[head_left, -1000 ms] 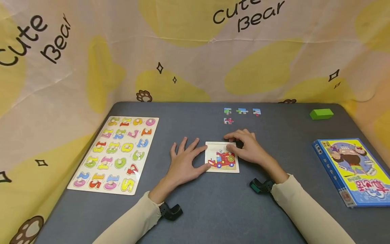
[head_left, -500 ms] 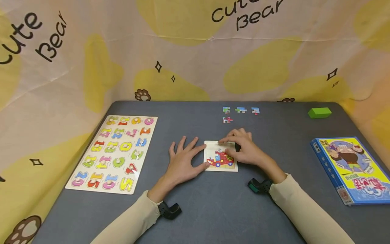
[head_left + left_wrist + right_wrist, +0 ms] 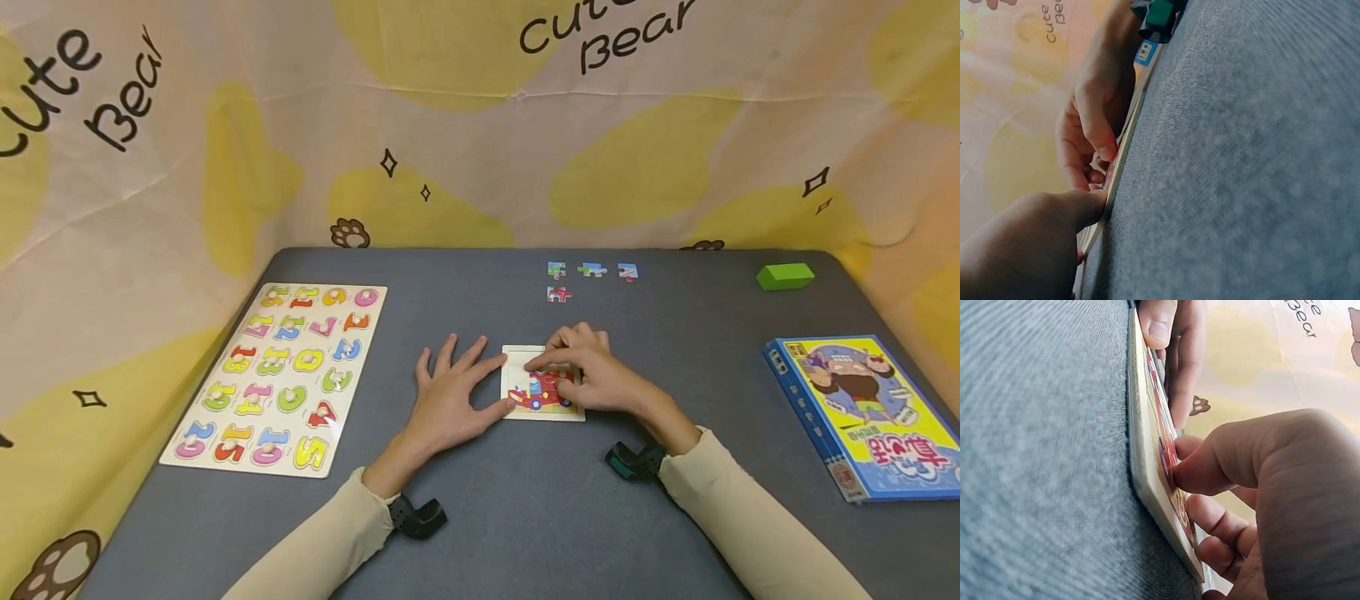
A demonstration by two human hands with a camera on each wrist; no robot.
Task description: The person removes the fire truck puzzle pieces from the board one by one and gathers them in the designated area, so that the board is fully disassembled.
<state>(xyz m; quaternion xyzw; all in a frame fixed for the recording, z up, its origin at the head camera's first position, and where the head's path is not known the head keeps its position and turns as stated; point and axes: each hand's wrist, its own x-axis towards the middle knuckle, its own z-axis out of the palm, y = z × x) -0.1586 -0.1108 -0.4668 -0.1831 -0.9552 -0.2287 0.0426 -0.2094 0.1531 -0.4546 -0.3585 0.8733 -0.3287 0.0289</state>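
Observation:
A small square puzzle board (image 3: 540,418) lies flat on the table, with a red tractor picture (image 3: 538,397) in its frame. My left hand (image 3: 452,408) is spread beside it; its thumb and index finger touch the board's left edge. Bent over the board's right half is my right hand (image 3: 603,375). Its index finger extends over the upper left of the picture, and its thumb touches the tractor, as the right wrist view shows of the thumb (image 3: 1200,472). The right hand hides part of the picture. No loose piece shows between its fingers.
Several loose puzzle pieces (image 3: 592,271) lie at the back of the grey table. A number board (image 3: 298,423) with knobbed numerals is at left. On the right are a green block (image 3: 785,277) and a blue-and-yellow box (image 3: 870,425).
My right hand has moved left across the board, its index finger going from the upper right corner to the upper left of the picture. The left hand keeps its place at the edge.

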